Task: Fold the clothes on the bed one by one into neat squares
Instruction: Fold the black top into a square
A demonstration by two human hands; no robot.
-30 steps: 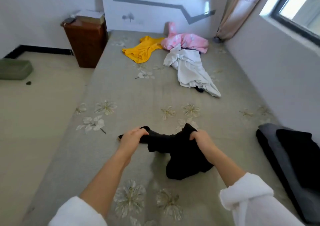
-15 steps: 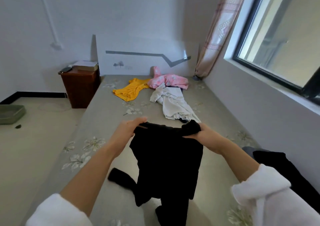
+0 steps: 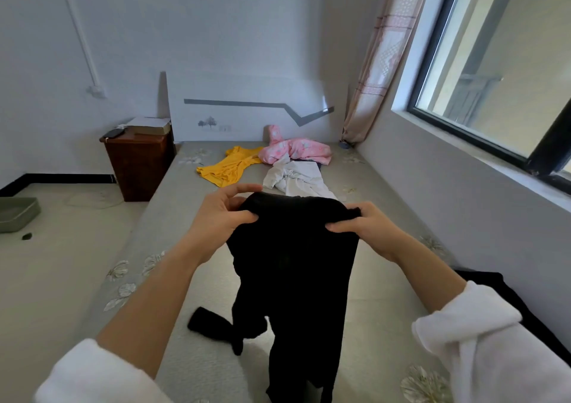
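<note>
I hold a black garment [image 3: 293,266] up in the air over the grey flowered bed [image 3: 173,217]. My left hand [image 3: 222,217] pinches its upper left edge and my right hand [image 3: 367,228] grips its upper right edge. The cloth hangs down, and one black sleeve or leg trails on the bed at the lower left. Farther up the bed lie a yellow garment [image 3: 230,168], a white garment [image 3: 296,180] and a pink flowered garment [image 3: 293,149].
Dark folded clothes [image 3: 525,316] sit at the bed's right edge by the wall under the window [image 3: 494,72]. A brown bedside cabinet [image 3: 139,165] stands left of the bed. A green tray [image 3: 17,214] lies on the floor at far left.
Both hands have lifted the black garment off the bed and now hold it up by its top edge, letting it hang. The camera has tilted upward toward the wall and window.
</note>
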